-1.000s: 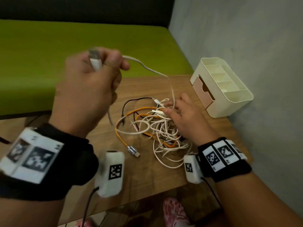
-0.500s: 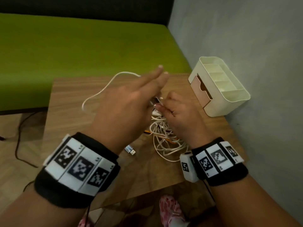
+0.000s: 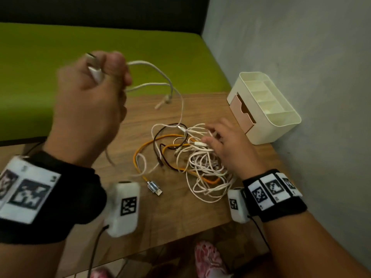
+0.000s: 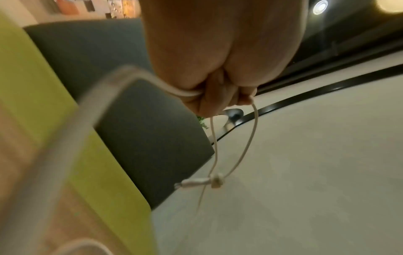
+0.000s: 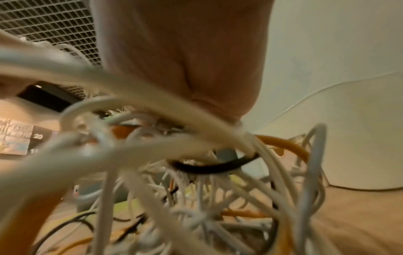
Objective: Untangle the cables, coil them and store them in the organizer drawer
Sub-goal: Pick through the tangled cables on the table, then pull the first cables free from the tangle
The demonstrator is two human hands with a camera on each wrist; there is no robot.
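Observation:
A tangle of white, orange and dark brown cables [image 3: 190,157] lies on the wooden table [image 3: 180,213]. My left hand [image 3: 108,77] is raised above the table's left side. It grips a white cable [image 3: 160,69] by its plug end. That cable hangs in loops with a knotted plug [image 3: 166,100] and runs down into the tangle. In the left wrist view my fist [image 4: 218,96] holds the strands, the knot [image 4: 216,181] dangling below. My right hand [image 3: 208,137] rests on the tangle, thumb and fingers pinching white strands. The cream organizer [image 3: 281,121] stands at the right, its pink drawer [image 3: 241,111] slightly out.
The orange cable's metal USB plug [image 3: 154,187] lies loose near the table's front. A grey wall [image 3: 301,57] runs close behind the organizer. A green bench [image 3: 60,57] sits beyond the table's far edge. The right wrist view is filled with cable loops [image 5: 196,172].
My left hand, down at the tangle half a second ago, has lifted up and to the left, drawing loops of the white cable out. My right hand stays on the tangle.

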